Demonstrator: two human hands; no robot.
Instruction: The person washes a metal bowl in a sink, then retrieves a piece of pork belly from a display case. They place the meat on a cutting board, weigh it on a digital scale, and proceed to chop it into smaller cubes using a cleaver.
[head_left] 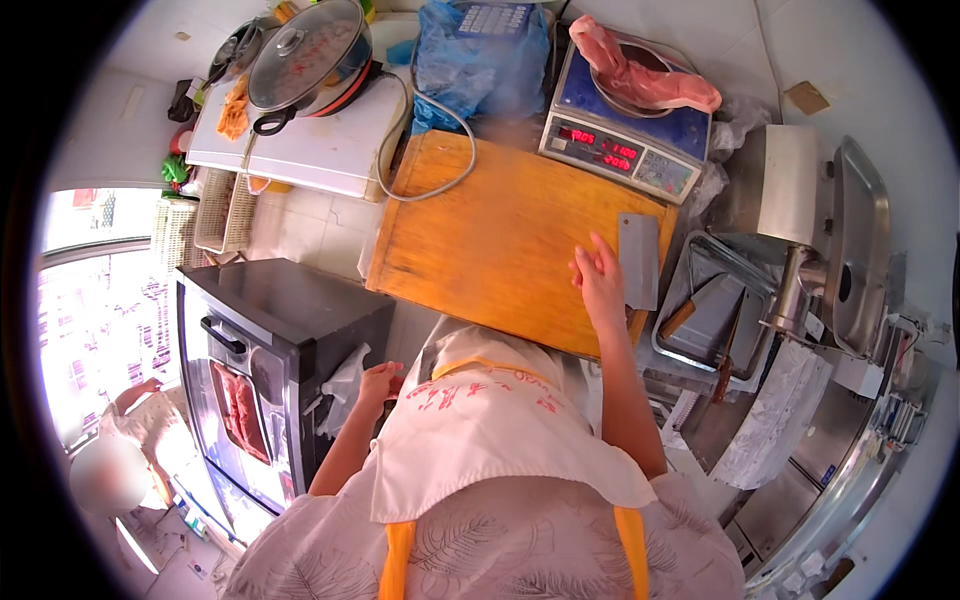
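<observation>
My right hand [597, 270] reaches over the wooden cutting board [470, 240] with fingers apart and slightly bent, holding nothing. Just right of it lies a grey cleaver [638, 260], flat on the board’s right part. My left hand [382, 380] is low beside my white apron, fingers loosely bent and partly apart, with nothing visible in it, near a white plastic bag [343, 395]. Behind the board, a piece of raw meat [650, 80] rests in a steel dish on a scale [615, 160].
A lidded pan [305, 75] and blue bag [470, 70] stand at the back. A dark appliance [270, 290] is left, with another person [140, 430] beyond. Steel trays with wooden-handled tools [715, 300] and metal equipment [790, 190] crowd the right.
</observation>
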